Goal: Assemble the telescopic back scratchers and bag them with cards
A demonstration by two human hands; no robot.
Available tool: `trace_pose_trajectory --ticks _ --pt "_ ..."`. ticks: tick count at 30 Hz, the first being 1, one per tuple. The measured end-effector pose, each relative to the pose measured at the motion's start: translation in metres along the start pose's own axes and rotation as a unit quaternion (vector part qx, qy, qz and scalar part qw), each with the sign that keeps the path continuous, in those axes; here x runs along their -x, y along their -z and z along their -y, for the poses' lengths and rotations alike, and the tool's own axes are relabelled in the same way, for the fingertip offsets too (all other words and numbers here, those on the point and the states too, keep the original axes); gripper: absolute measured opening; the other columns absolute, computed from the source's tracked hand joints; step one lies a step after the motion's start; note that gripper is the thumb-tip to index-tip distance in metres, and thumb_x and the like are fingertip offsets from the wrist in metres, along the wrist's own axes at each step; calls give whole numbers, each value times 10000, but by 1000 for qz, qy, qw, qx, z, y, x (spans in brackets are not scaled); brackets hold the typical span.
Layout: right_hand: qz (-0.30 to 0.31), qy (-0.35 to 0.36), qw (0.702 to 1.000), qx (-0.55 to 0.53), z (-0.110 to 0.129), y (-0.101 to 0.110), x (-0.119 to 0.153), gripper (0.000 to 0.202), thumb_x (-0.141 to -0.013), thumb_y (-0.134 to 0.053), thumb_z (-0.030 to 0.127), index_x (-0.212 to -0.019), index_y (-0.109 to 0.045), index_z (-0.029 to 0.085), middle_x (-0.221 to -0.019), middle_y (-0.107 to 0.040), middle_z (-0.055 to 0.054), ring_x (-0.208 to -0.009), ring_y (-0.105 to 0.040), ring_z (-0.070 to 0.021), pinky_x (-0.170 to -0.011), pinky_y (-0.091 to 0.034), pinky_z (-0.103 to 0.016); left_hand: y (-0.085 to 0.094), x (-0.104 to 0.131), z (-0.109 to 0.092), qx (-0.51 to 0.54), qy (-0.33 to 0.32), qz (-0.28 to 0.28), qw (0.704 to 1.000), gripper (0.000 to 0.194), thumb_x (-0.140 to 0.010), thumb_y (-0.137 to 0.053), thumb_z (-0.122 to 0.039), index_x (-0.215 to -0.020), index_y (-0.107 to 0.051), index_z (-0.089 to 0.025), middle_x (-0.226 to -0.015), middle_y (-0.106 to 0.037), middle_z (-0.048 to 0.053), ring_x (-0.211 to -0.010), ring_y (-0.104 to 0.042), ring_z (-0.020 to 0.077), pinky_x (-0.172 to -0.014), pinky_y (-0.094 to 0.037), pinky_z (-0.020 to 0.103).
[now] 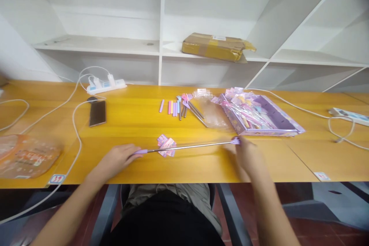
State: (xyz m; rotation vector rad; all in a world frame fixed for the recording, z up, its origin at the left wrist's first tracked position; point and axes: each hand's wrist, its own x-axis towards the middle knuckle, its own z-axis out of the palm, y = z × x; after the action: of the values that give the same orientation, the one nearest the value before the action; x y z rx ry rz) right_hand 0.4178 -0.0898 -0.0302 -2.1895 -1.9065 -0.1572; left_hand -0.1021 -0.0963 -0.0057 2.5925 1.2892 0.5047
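A telescopic back scratcher (190,146), drawn out long, stretches between my two hands just above the table's front part. My left hand (119,159) is closed round its purple handle. At the other end my right hand (249,155), a little blurred, grips the purple claw-shaped head. Beneath the rod lie several small pink and purple cards (167,145). Farther back are loose coloured handles (173,108) in a row and several metal rods with hand-shaped heads (190,107). Clear plastic bags (211,111) lie to the right of them.
A purple display box (281,117) holds bagged back scratchers. On the left are a phone (97,113), a power strip (107,86), white cables and an orange package (31,155). A taped cardboard parcel (215,46) rests on the shelf behind. Another power strip (350,116) lies far right.
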Motion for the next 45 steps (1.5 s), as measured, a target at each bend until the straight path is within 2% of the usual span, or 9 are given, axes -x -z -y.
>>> trace_pose_trajectory --ticks 2,4,7,15,22,27,32,37,45 --pt "10 51 998 37 59 -2 16 192 -1025 -561 257 -1158 -629 137 -808 -750 -135 -657 -709 -245 -589 -410 -307 -19 -15 -25 -20 -11 -22 1000 449 -1144 -396 -478 -1180 -770 -230 -1006 -799 56 -891 -749 188 -791 -530 272" --pt "15 91 993 76 107 -3 32 111 -1012 -504 122 -1054 -599 161 -807 -733 -134 -669 -726 -237 -586 -413 -297 -34 -25 -44 -42 -12 -49 998 448 -1142 -408 -471 -1143 -781 -224 -906 -773 51 -796 -717 174 -723 -497 268" --pt "41 132 986 97 139 -5 48 169 -991 -465 55 -939 -552 190 -742 -702 -119 -638 -723 -235 -564 -405 -290 -46 -30 -53 -57 -15 -57 997 420 -1131 -443 -471 -1148 -793 -239 -848 -737 35 -754 -688 170 -701 -471 272" --pt "22 132 987 89 130 4 55 201 -1063 -429 118 -908 -527 199 -717 -678 -108 -612 -705 -242 -543 -329 -311 -40 -24 -45 -47 -46 -56 996 464 -1136 -413 -491 -1148 -794 -227 -840 -746 31 -724 -683 156 -671 -453 267" --pt "-5 182 982 49 155 16 77 218 -1081 -403 129 -934 -544 207 -690 -640 -78 -579 -635 -217 -543 -272 -340 -39 -30 -65 2 -59 -48 997 402 -1129 -466 -467 -1136 -800 -243 -904 -792 33 -767 -719 150 -707 -489 260" --pt "60 220 974 13 157 4 68 164 -1023 -471 67 -984 -563 197 -782 -695 -78 -668 -658 -212 -588 -289 -333 -50 -36 -65 56 -31 -45 997 287 -1107 -546 -411 -1144 -785 -258 -967 -796 19 -847 -733 153 -769 -507 248" --pt "128 215 966 -58 150 -7 58 110 -1050 -488 153 -1081 -589 186 -918 -749 -76 -752 -679 -213 -647 -337 -311 -54 -36 -62 20 0 -2 1000 161 -1010 -581 -201 -1018 -740 -230 -894 -753 21 -755 -678 159 -700 -470 268" --pt "138 219 958 -120 142 -6 57 188 -1060 -469 187 -1203 -590 186 -1027 -766 -72 -824 -702 -210 -721 -389 -296 -53 -37 -67 -12 6 23 1000 143 -951 -561 -173 -993 -690 -219 -917 -766 44 -798 -699 199 -719 -485 302" --pt "125 233 957 -117 143 -8 57 116 -1019 -515 173 -1101 -594 192 -1081 -733 -75 -760 -654 -185 -695 -372 -294 -64 -37 -63 -74 12 16 997 98 -893 -583 -169 -855 -659 -217 -787 -744 42 -730 -699 207 -681 -492 301"
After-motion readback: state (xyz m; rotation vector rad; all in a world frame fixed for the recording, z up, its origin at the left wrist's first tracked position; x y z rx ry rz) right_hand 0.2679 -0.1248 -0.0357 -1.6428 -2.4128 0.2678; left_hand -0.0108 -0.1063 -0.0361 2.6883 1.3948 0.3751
